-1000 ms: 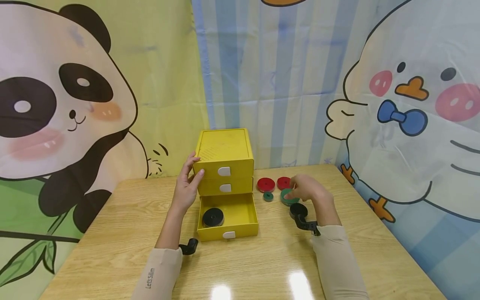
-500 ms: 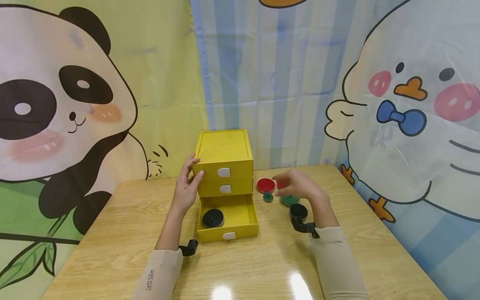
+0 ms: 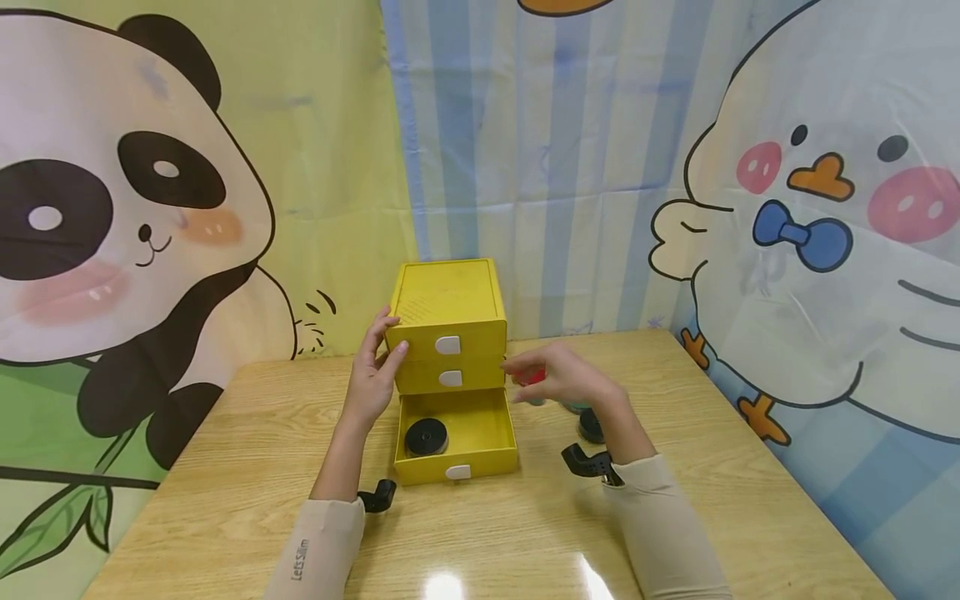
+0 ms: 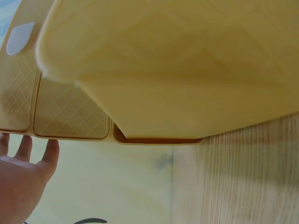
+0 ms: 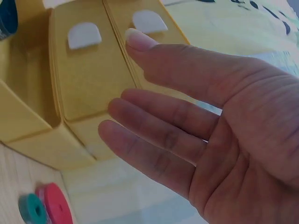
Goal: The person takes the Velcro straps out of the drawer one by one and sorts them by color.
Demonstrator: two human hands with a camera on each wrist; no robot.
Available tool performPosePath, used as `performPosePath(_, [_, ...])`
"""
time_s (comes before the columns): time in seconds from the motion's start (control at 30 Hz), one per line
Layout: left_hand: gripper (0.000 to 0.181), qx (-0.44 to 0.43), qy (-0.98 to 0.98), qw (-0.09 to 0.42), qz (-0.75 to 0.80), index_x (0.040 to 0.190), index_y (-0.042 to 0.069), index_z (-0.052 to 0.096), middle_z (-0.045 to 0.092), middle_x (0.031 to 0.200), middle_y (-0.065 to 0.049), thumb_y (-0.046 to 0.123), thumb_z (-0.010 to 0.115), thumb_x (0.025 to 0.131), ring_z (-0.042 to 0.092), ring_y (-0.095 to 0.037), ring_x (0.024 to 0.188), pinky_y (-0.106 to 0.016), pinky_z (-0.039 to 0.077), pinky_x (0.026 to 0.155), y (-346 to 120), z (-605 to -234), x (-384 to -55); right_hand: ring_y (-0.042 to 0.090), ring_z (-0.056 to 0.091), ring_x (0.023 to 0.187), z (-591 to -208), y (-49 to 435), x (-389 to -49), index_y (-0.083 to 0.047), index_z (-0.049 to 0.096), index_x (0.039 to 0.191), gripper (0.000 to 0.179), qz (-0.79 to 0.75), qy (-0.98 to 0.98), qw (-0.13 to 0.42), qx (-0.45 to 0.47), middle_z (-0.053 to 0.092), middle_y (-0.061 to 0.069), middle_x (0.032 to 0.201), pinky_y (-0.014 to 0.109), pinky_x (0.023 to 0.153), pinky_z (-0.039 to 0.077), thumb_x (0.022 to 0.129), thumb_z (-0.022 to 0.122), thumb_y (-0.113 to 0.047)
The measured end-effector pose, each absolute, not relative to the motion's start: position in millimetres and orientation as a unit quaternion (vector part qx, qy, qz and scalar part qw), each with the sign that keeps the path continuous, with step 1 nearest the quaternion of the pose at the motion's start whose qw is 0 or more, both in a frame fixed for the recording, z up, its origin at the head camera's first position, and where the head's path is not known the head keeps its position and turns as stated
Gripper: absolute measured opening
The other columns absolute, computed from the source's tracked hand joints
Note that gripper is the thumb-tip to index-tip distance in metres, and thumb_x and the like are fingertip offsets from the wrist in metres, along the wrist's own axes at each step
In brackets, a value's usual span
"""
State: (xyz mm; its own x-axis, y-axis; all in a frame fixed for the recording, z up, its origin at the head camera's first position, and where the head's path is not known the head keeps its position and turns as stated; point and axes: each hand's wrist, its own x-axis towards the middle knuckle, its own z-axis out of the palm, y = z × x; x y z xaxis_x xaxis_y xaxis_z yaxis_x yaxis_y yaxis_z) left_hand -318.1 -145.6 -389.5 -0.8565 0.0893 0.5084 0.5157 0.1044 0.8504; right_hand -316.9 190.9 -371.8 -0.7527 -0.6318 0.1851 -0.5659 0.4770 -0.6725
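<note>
A yellow drawer box (image 3: 450, 292) stands on the wooden table, its lowest drawer (image 3: 480, 425) pulled out. Inside that drawer lies a black disc (image 3: 426, 437) with a small centre hole. My left hand (image 3: 372, 371) rests at the box's left front edge, thumb on the front; three fingertips (image 4: 52, 147) touch the side in the left wrist view. My right hand (image 3: 562, 379) hovers by the box's right side, fingers spread and holding nothing. Behind it, a red disc (image 3: 534, 377) shows partly. The right wrist view shows that red disc (image 5: 57, 204) beside a small green one (image 5: 32, 208).
Right of the box, another black disc (image 3: 590, 427) and a larger green disc (image 3: 576, 407) are partly hidden by my right hand and wrist. White tabs (image 3: 451, 378) mark the two closed upper drawers. A printed cloth backdrop (image 3: 600, 208) rises behind the table (image 3: 487, 533).
My right hand has left the larger green disc and moved left to the box's right side, now covering most of the discs. My left hand and the drawer stay put.
</note>
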Motion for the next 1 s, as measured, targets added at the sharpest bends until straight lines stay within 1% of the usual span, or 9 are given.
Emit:
performPosePath(0.1, [0.041, -0.21, -0.724, 0.176, -0.633, 0.149, 0.008, 0.047, 0.022, 0.174, 0.004, 0.011, 0.055, 0.108, 0.017, -0.031, 0.161, -0.069, 0.022, 0.123, -147.9, -397.5, -326.7, 0.034, 0.07, 0.118, -372.2, 180.3, -315.4, -0.004, 0.066, 0.139, 0.053, -0.366, 0.858, 0.05, -0.357, 0.072, 0.017, 0.132, 0.039, 0.094, 0.061, 0.092, 0.082, -0.021])
performPosePath(0.2, [0.041, -0.211, -0.726, 0.184, -0.628, 0.149, 0.014, 0.049, 0.024, 0.172, 0.01, 0.016, 0.057, 0.109, 0.018, -0.028, 0.161, -0.07, 0.022, 0.122, -150.7, -406.1, -335.7, 0.028, 0.07, 0.118, -374.4, 170.3, -315.0, -0.006, 0.067, 0.139, 0.053, -0.354, 0.859, 0.05, -0.365, 0.071, 0.014, 0.133, 0.042, 0.098, 0.059, 0.091, 0.082, -0.024])
performPosePath(0.23, [0.041, -0.212, -0.727, 0.186, -0.625, 0.149, 0.015, 0.049, 0.024, 0.172, 0.011, 0.018, 0.057, 0.109, 0.019, -0.027, 0.161, -0.07, 0.023, 0.122, -151.3, -407.2, -336.9, 0.029, 0.069, 0.119, -375.5, 167.3, -315.1, -0.006, 0.067, 0.139, 0.053, -0.353, 0.858, 0.051, -0.368, 0.071, 0.014, 0.134, 0.044, 0.1, 0.058, 0.092, 0.082, -0.024])
performPosePath(0.33, [0.041, -0.213, -0.728, 0.185, -0.625, 0.149, 0.016, 0.049, 0.024, 0.172, 0.012, 0.018, 0.057, 0.108, 0.019, -0.027, 0.161, -0.07, 0.023, 0.122, -151.9, -408.2, -338.9, 0.034, 0.068, 0.122, -376.8, 159.6, -313.8, -0.004, 0.067, 0.138, 0.052, -0.354, 0.855, 0.061, -0.374, 0.07, 0.015, 0.136, 0.051, 0.104, 0.055, 0.092, 0.082, -0.021])
performPosePath(0.43, [0.041, -0.215, -0.727, 0.184, -0.626, 0.148, 0.016, 0.049, 0.024, 0.172, 0.012, 0.018, 0.057, 0.108, 0.018, -0.026, 0.161, -0.069, 0.023, 0.123, -151.5, -407.9, -339.4, 0.038, 0.066, 0.125, -378.5, 152.2, -312.6, -0.004, 0.066, 0.139, 0.053, -0.345, 0.858, 0.067, -0.374, 0.069, 0.013, 0.137, 0.053, 0.105, 0.054, 0.091, 0.082, -0.02])
performPosePath(0.57, [0.04, -0.217, -0.728, 0.185, -0.624, 0.148, 0.017, 0.05, 0.025, 0.171, 0.014, 0.02, 0.057, 0.109, 0.02, -0.024, 0.16, -0.068, 0.024, 0.123, -151.8, -407.8, -339.7, 0.028, 0.066, 0.127, -383.8, 142.0, -313.0, -0.01, 0.068, 0.139, 0.052, -0.317, 0.868, 0.049, -0.378, 0.07, 0.007, 0.138, 0.047, 0.107, 0.053, 0.091, 0.082, -0.024])
performPosePath(0.67, [0.04, -0.217, -0.728, 0.186, -0.623, 0.148, 0.019, 0.05, 0.025, 0.171, 0.015, 0.021, 0.057, 0.109, 0.021, -0.023, 0.16, -0.067, 0.025, 0.123, -152.1, -408.2, -339.7, 0.023, 0.065, 0.127, -388.7, 134.0, -314.1, -0.013, 0.069, 0.138, 0.05, -0.301, 0.872, 0.029, -0.385, 0.07, 0.006, 0.137, 0.042, 0.108, 0.053, 0.091, 0.082, -0.024])
performPosePath(0.87, [0.041, -0.217, -0.726, 0.188, -0.625, 0.148, 0.017, 0.05, 0.024, 0.173, 0.007, 0.019, 0.058, 0.108, 0.021, -0.025, 0.16, -0.067, 0.025, 0.122, -151.5, -408.7, -337.7, 0.022, 0.065, 0.128, -398.3, 117.2, -315.4, -0.012, 0.069, 0.138, 0.049, -0.288, 0.867, 0.002, -0.407, 0.07, 0.006, 0.138, 0.04, 0.11, 0.052, 0.092, 0.082, -0.022])
performPosePath(1.0, [0.042, -0.219, -0.724, 0.188, -0.627, 0.149, 0.015, 0.049, 0.023, 0.173, 0.005, 0.016, 0.058, 0.108, 0.02, -0.027, 0.16, -0.069, 0.025, 0.122, -151.0, -408.1, -336.9, 0.021, 0.064, 0.13, -404.2, 106.1, -314.8, -0.012, 0.069, 0.138, 0.048, -0.275, 0.864, -0.007, -0.421, 0.07, 0.006, 0.139, 0.039, 0.11, 0.051, 0.093, 0.081, -0.022])
